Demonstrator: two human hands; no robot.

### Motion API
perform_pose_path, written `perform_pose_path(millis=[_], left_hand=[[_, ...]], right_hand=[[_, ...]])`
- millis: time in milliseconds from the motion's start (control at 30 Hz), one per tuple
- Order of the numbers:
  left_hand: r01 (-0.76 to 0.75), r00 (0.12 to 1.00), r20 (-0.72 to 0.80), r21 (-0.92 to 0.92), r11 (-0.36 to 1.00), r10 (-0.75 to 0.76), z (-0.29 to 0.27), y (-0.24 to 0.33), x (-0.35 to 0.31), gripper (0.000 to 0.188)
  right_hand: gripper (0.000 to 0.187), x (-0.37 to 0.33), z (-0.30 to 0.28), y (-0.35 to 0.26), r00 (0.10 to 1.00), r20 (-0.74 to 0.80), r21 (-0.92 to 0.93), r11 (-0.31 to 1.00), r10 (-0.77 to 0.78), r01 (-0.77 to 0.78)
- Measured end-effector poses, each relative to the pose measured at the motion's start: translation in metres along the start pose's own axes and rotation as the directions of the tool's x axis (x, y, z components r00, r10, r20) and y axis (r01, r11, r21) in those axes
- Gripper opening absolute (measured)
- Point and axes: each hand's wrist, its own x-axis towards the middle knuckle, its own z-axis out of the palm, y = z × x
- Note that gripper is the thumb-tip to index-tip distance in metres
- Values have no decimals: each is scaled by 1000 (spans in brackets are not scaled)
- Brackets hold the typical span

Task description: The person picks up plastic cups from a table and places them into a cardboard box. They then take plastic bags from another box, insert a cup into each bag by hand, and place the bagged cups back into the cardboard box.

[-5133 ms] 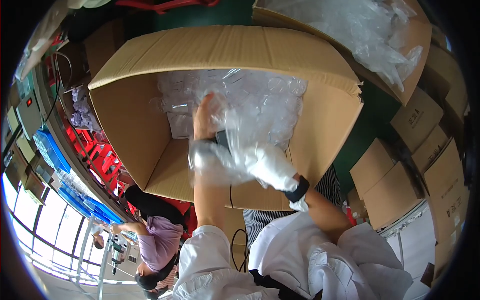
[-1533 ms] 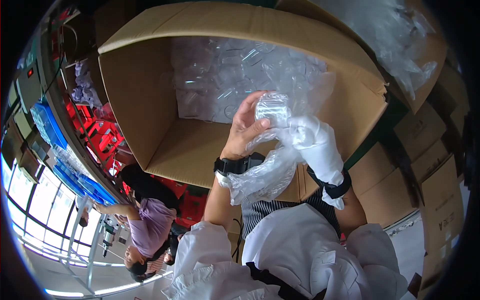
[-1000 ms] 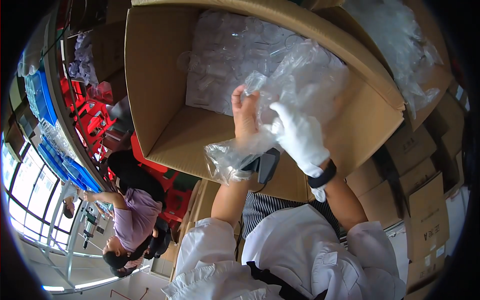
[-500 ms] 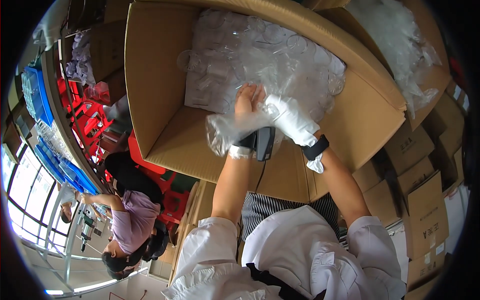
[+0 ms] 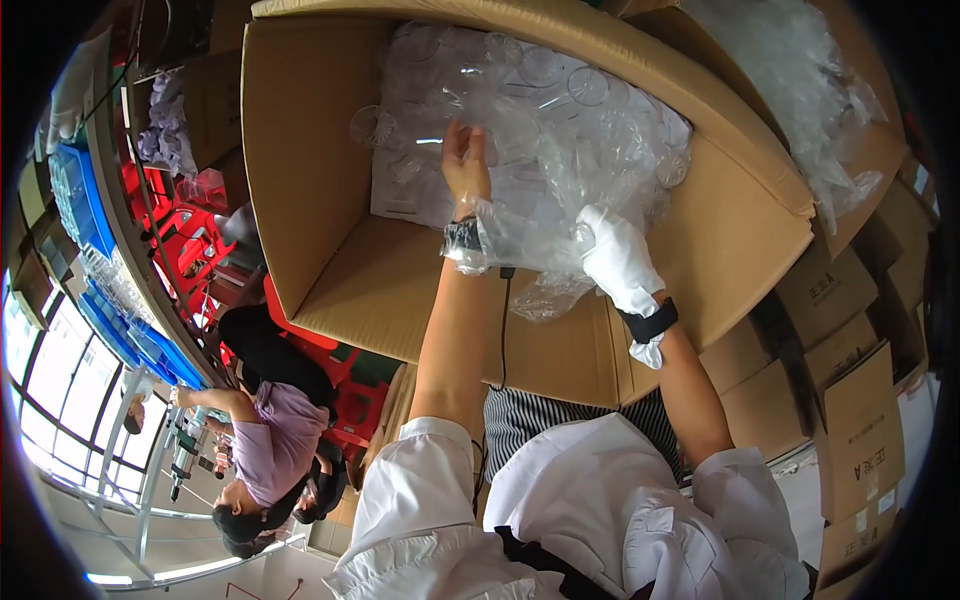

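Note:
My right hand (image 5: pixel 622 262), in a white glove, is closed on the edge of a crumpled clear plastic bag (image 5: pixel 600 160). The bag spreads leftward across the box, and part of it lies over my left wrist. My left hand (image 5: pixel 467 168) is bare, with its fingers stretched out and a little bent. It is over several clear round-based vessels, seemingly glasses, such as one clear glass (image 5: pixel 373 127) at the left. Whether its fingertips touch one, I cannot tell. White sheeting (image 5: pixel 400 200) lies under the vessels in the large cardboard box (image 5: pixel 330 260).
Another carton with clear plastic bags (image 5: pixel 800 100) stands at the upper right. Cardboard boxes (image 5: pixel 860 440) are stacked to the right. At the left are red stools (image 5: pixel 185 235), blue trays (image 5: pixel 85 195) and a seated person (image 5: pixel 285 430) in a pink top. A black cable (image 5: pixel 505 330) hangs from my left wrist.
My left hand has moved up and left, away from the right hand, deeper over the glasses. My right hand has drawn back right and nearer, with the plastic bag stretched between them.

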Motion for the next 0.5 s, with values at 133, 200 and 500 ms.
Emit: perform_pose_path(millis=[133, 200, 500], left_hand=[[-299, 935, 250, 173, 938, 252, -4, -3, -3, 37], [-405, 907, 256, 306, 862, 335, -6, -1, -3, 25], [-653, 740, 530, 423, 628, 414, 1, 76, -65, 6]], right_hand=[[16, 2, -1, -4, 997, 6, 79, 994, 79, -80], [17, 6, 0, -9, 996, -4, 51, 995, 92, -91], [18, 63, 27, -26, 979, -176, 194, 972, -99, 133]])
